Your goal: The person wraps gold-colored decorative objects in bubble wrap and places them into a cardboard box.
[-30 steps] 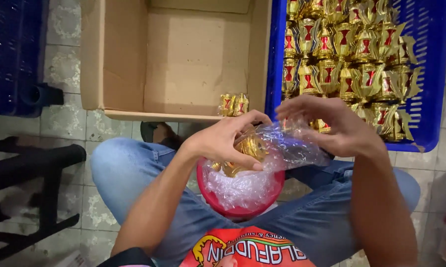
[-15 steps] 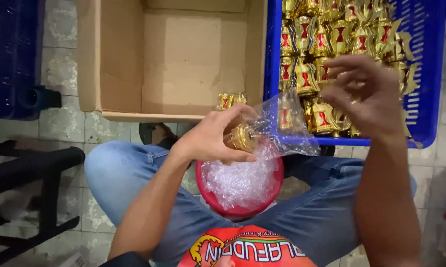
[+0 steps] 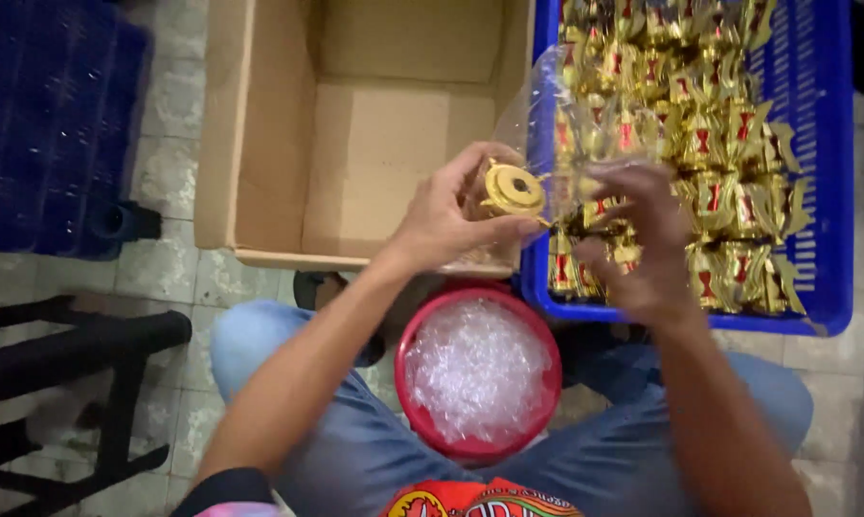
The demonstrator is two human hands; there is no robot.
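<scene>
Nearby: cardboard box point(image 3: 375, 163), blue crate point(image 3: 829, 191), red bowl point(image 3: 478, 378)

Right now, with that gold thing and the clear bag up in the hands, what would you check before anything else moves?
1. Left hand has a firm hold on the gold-wrapped item: ok, fingers wrap round it.
2. Clear plastic bag is open enough to take the item: cannot tell, it is see-through and blurred.
3. Right hand has hold of the bag's edge: cannot tell, motion blur hides the fingertips.
4. Cardboard box has room inside: ok, its bottom shows bare.
5. Red bowl on the lap has more clear bags: ok, it is full of clear plastic.
6. Blue crate has more gold items: ok, many remain.
</scene>
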